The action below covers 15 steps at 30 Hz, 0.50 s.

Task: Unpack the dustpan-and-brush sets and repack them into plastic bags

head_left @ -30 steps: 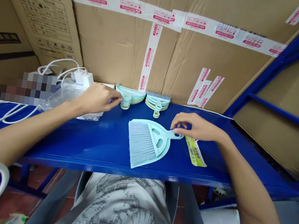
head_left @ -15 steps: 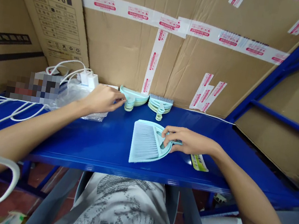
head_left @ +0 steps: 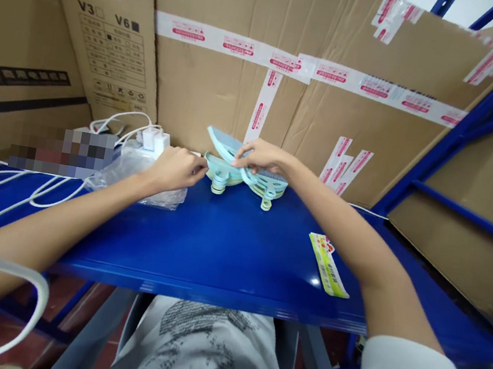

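My right hand (head_left: 260,156) grips a light blue dustpan-and-brush piece (head_left: 225,142), which is tilted over the stacks at the back of the blue table. Beneath it on the left stands a stack of light blue and green dustpans (head_left: 221,175). To the right a stack of brushes (head_left: 269,189) is partly covered by the held piece. My left hand (head_left: 181,168) is closed at the left edge of the dustpan stack; whether its fingertips pinch that edge cannot be made out.
Clear plastic bags (head_left: 128,174), white chargers (head_left: 155,140) and white cables lie at the left. A yellow-green packet (head_left: 330,266) rests at the right. Taped cardboard (head_left: 196,88) stands behind the table (head_left: 235,252), with a blue metal frame (head_left: 425,158) at the right.
My right hand has lifted the light blue piece from the front middle of the table to above the stacks. The packet now shows fully. My left hand has stayed by the dustpan stack.
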{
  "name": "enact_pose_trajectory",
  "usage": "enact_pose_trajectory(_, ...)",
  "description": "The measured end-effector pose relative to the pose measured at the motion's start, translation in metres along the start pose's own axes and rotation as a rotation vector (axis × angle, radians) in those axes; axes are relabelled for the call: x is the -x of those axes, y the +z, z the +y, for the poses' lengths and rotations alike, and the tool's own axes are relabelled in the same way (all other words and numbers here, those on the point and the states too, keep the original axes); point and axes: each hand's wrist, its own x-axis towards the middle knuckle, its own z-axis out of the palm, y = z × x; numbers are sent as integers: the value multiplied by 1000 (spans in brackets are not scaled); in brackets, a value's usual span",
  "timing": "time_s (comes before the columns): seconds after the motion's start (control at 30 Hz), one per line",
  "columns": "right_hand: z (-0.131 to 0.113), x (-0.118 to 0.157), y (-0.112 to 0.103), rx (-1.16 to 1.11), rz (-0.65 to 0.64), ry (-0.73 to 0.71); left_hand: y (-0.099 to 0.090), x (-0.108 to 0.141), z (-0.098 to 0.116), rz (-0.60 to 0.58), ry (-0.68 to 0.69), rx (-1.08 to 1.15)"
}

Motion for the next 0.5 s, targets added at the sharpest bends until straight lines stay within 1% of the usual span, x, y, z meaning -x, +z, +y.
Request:
enact_pose_trajectory(0.1,-8,-38,24,98,41,64,2,0,1,-4,24,-4)
enact_pose_trajectory(0.17,-11,-50,34,143,91,63,3,0,1,-7,31,-8)
enact_pose_trajectory(0.2,-12,-51,35,162,119,57,3,0,2,-9,29,-5)
enact_pose_trajectory(0.27,-15,-48,29,179,165,38,4,0,3,1,23,26)
enact_pose_trajectory(0.33,-18,-35,15,229,208,33,6,0,4,58,45,86)
enact_pose_trajectory(0.37,-18,-27,6,279,227,45,8,0,5,96,79,121)
enact_pose_trajectory(0.4,-18,-19,-4,391,252,55,10,0,5,129,129,155)
enact_pose_trajectory(0.43,-16,-11,-12,523,251,86,13,0,6,150,186,184)
enact_pose_trajectory(0.5,-8,2,-22,648,233,152,20,0,7,144,282,217)
